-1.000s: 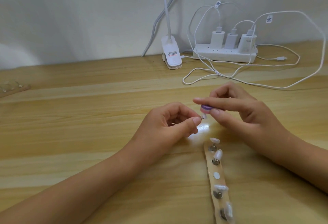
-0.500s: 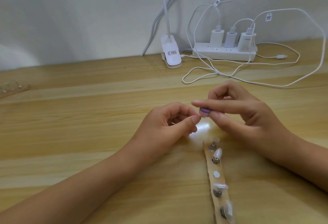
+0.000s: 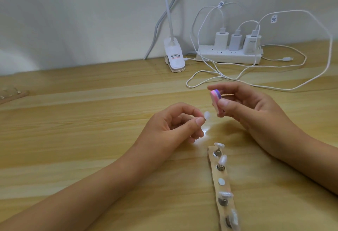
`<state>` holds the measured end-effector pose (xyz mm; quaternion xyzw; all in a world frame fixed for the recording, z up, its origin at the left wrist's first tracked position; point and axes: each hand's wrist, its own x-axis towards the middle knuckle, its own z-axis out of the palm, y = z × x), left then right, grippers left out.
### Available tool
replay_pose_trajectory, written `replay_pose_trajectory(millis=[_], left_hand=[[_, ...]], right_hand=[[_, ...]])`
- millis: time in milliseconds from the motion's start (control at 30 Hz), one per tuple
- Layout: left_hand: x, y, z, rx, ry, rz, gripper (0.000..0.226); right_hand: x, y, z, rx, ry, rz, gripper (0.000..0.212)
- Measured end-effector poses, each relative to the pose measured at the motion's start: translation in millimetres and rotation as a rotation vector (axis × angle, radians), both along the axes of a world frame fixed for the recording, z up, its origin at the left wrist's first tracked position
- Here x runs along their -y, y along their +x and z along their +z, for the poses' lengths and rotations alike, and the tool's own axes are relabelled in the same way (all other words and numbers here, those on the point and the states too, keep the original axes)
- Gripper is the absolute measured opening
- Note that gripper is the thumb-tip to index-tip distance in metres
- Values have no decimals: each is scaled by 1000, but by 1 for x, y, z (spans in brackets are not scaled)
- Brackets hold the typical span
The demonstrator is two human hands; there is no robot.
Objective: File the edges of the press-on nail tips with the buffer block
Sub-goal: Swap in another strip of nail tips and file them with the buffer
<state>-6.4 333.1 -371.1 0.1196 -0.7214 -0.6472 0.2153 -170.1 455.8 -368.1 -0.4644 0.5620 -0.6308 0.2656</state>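
head camera: left hand [image 3: 172,126] hovers over the wooden surface [image 3: 87,135], its fingers curled and clamped on 1 pale nail tip [image 3: 262,115], pinched between thumb and forefinger. right hand [image 3: 256,113] grips the pink and purple buffer block [image 3: 216,101] between thumb and forefinger, tilted, near the tip but apart from it. nearer the camera, a wooden strip [image 3: 224,187] lies on the surface carrying 4 more nail tips [image 3: 219,145] on small stands and 1 bare round disc [image 3: 221,181]. a power strip [image 3: 228,56] and lamp clip [image 3: 173,57] sit by the wall.
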Motion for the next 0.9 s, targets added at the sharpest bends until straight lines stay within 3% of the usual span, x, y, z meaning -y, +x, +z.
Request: replay_pose_trajectory(millis=[233,367,533,667,900], left_hand=[[1,0,1,-6,50,9,15],[3,-1,-1,-1,49,44,8],[4,1,-2,14,-6,39,12],[2,1,-2,35,-75,23,12],[-4,1,-4,32,-153,-26,4]], right_hand=[[1,-1,1,155,-36,40,39],[-3,8,6,40,-15,35,42],[-5,14,7,-121,46,-12,30],[-3,12,6,-143,108,-3,23],[-3,11,5,-238,111,17,31]])
